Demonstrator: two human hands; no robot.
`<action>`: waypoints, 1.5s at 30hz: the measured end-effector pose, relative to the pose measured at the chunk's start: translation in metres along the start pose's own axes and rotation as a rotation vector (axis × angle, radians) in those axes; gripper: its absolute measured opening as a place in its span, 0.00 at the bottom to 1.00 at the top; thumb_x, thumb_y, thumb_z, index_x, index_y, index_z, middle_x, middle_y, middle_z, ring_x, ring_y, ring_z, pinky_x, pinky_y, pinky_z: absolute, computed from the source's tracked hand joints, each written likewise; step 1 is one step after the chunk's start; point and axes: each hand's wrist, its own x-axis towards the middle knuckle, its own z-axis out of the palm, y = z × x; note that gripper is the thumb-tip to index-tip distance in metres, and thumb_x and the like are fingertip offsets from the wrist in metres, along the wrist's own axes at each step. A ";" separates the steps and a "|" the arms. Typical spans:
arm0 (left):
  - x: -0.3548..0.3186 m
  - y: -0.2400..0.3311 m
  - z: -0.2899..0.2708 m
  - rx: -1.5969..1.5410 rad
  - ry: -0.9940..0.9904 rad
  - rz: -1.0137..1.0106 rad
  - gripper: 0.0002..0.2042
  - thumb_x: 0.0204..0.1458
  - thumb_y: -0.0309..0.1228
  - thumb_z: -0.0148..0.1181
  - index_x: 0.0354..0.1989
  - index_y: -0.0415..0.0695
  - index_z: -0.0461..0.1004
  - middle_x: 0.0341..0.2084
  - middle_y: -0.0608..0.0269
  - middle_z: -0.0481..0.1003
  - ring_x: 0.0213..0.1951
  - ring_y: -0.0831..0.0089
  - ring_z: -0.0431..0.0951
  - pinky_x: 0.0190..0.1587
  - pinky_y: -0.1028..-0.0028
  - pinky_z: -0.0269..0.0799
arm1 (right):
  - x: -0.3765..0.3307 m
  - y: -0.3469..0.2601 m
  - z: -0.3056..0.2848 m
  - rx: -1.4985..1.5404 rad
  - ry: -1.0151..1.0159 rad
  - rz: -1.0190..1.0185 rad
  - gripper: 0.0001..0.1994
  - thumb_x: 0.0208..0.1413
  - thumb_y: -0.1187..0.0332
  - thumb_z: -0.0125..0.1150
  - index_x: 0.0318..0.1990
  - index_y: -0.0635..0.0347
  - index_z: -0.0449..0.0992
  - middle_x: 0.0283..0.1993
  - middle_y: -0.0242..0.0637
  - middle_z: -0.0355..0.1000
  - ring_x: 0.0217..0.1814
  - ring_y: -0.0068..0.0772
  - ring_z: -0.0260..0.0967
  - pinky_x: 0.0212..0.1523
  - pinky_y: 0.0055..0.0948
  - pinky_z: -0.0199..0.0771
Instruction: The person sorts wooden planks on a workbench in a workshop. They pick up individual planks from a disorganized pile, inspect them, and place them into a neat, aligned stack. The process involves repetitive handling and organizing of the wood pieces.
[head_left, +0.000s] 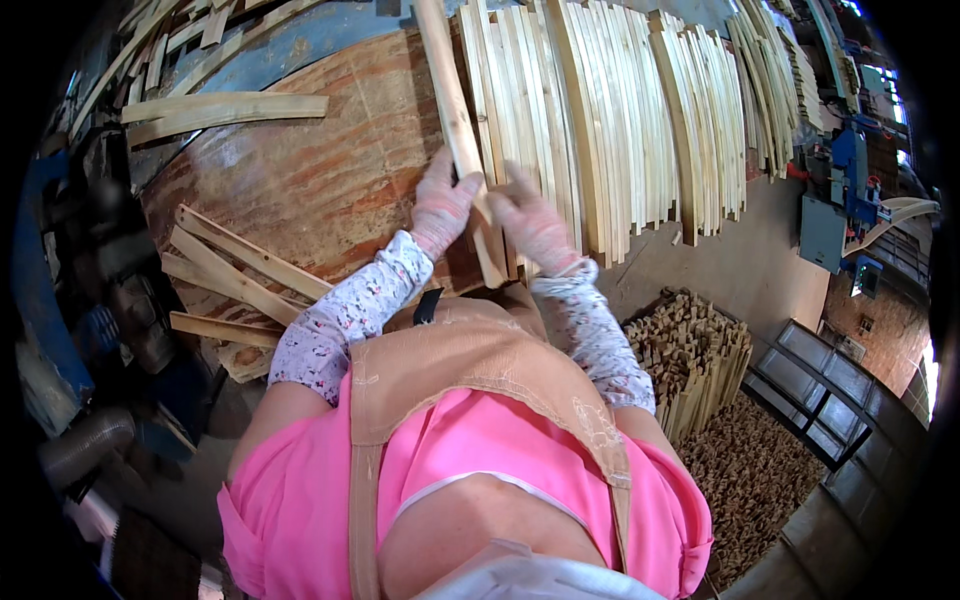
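Observation:
A long pale wooden slat (455, 125) runs from the far edge of the work surface toward my body, tilted slightly to the left at its far end. My left hand (443, 207), in a pinkish work glove, is closed on the slat from the left, its thumb across the wood. On the other side my right hand (532, 228), gloved alike, is curled with its thumb side against the slat's right edge; its fingertips are somewhat blurred. Just right of the slat lie rows of similar wooden slats (610, 130), set side by side on the brown wooden board (330, 170).
Loose slats (245, 265) lie crossed at the board's left near edge, with two curved slats (225, 112) farther back. Bundled short wooden sticks (690, 350) stand on the floor to my right, beside a larger stack (750, 480). Blue machinery (850, 165) stands far right.

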 end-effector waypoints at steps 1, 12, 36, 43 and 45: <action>-0.001 -0.043 0.019 -0.349 -0.065 -0.004 0.28 0.63 0.34 0.65 0.71 0.39 0.70 0.62 0.45 0.77 0.61 0.55 0.78 0.67 0.63 0.71 | 0.003 -0.003 0.027 0.001 0.110 -0.079 0.42 0.62 0.52 0.73 0.77 0.60 0.61 0.59 0.48 0.76 0.60 0.42 0.76 0.63 0.37 0.76; 0.028 -0.017 -0.002 0.880 -0.144 0.299 0.39 0.52 0.53 0.67 0.73 0.54 0.68 0.77 0.42 0.52 0.79 0.42 0.46 0.78 0.40 0.40 | -0.006 0.012 0.032 0.393 0.297 -0.058 0.21 0.68 0.72 0.62 0.67 0.67 0.73 0.54 0.38 0.81 0.54 0.27 0.76 0.57 0.27 0.75; -0.135 0.012 -0.250 1.168 -0.256 0.265 0.34 0.52 0.31 0.60 0.73 0.57 0.67 0.61 0.61 0.74 0.62 0.64 0.77 0.59 0.63 0.72 | 0.005 -0.092 0.030 -0.802 0.315 -1.150 0.38 0.54 0.52 0.75 0.72 0.51 0.70 0.72 0.47 0.67 0.78 0.57 0.58 0.81 0.61 0.50; -0.206 0.001 -0.253 1.359 0.567 0.351 0.35 0.58 0.37 0.60 0.77 0.52 0.62 0.71 0.50 0.67 0.71 0.52 0.68 0.74 0.50 0.58 | 0.028 -0.073 0.084 -0.454 -0.604 -0.818 0.19 0.66 0.66 0.66 0.62 0.63 0.79 0.47 0.41 0.83 0.47 0.40 0.79 0.51 0.33 0.78; -0.230 -0.024 -0.230 0.974 0.955 0.176 0.40 0.56 0.39 0.65 0.79 0.49 0.58 0.71 0.46 0.67 0.71 0.48 0.67 0.74 0.50 0.58 | 0.011 -0.074 0.136 -0.258 -0.758 -0.497 0.19 0.69 0.67 0.62 0.64 0.64 0.78 0.48 0.38 0.82 0.45 0.32 0.77 0.49 0.31 0.76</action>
